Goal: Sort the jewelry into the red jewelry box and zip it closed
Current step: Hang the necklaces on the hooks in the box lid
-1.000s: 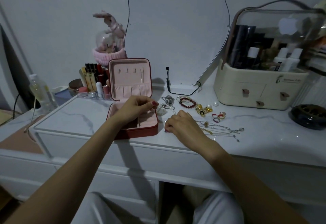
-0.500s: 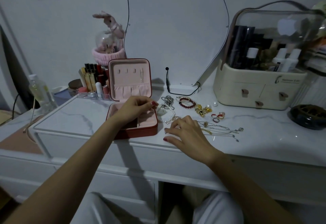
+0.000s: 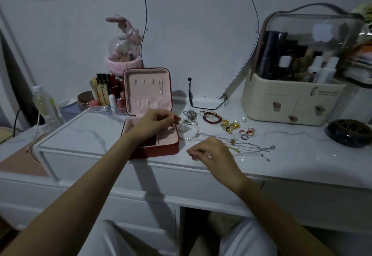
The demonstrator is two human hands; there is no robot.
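The red jewelry box [image 3: 155, 152] stands open near the desk's front edge, its pink-lined lid [image 3: 148, 90] upright. My left hand [image 3: 155, 122] hovers over the box's tray, thumb and fingertips pinched together; anything between them is too small to see. My right hand [image 3: 213, 153] rests to the right of the box, fingers curled down over the left ends of the thin chain necklaces [image 3: 249, 148]. Behind it lie a pearl strand [image 3: 194, 133], a silver chain pile [image 3: 190, 114], a dark red bead bracelet [image 3: 213, 117], gold pieces [image 3: 229, 125] and small rings [image 3: 246, 133].
A cream cosmetics organiser [image 3: 291, 104] with a clear lid stands at the back right, a dark round dish [image 3: 350, 133] beside it. A lipstick rack [image 3: 106, 98] and a bottle [image 3: 45, 104] stand to the left of the box. A black cable [image 3: 190, 94] lies by the mirror's base.
My right hand spread its fingers on the desk, then curled them again a little nearer the front edge. The left hand and the box have stayed put.
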